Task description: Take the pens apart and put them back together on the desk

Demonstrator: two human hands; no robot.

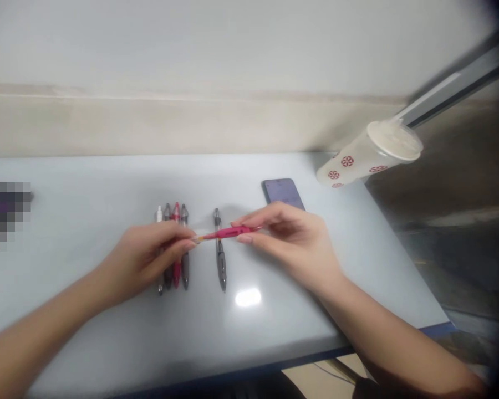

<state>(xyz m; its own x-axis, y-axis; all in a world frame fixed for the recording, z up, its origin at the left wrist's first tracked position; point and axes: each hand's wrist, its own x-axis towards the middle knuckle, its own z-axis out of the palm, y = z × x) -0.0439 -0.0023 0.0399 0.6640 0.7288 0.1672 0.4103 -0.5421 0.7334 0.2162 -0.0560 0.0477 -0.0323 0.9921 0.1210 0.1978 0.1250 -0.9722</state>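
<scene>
Six pens are seen in all, five on the white tabletop (108,180) and one held in the air above it. At the far left edge, a dark object (4,216) is pixelated and cannot be identified.

The left hand (147,260) is placed over a group of four pens (172,249), which are laid side by side and run away from the viewer. Their middles are hidden by that hand. The left end of a pink pen (228,233) is pinched by the fingers of the left hand (178,235), while its barrel is gripped further along by the fingers of the right hand (245,224). Both hands are therefore clenched on this pen, with neither released. It is held just above the tabletop, its long axis lying almost crosswise and rising slightly to the right, with a thin orange-tipped end pointed left.

A single dark gray pen (220,249) is laid apart from the group, with the pink pen crossing above it. The right hand (291,249) is positioned just in front of a phone (283,191), which partly hides it. Further right, a white cup (370,152) with red patterns and a lid is tilted at the tabletop's far corner, and a metal rail (453,94) is seen beyond it.
</scene>
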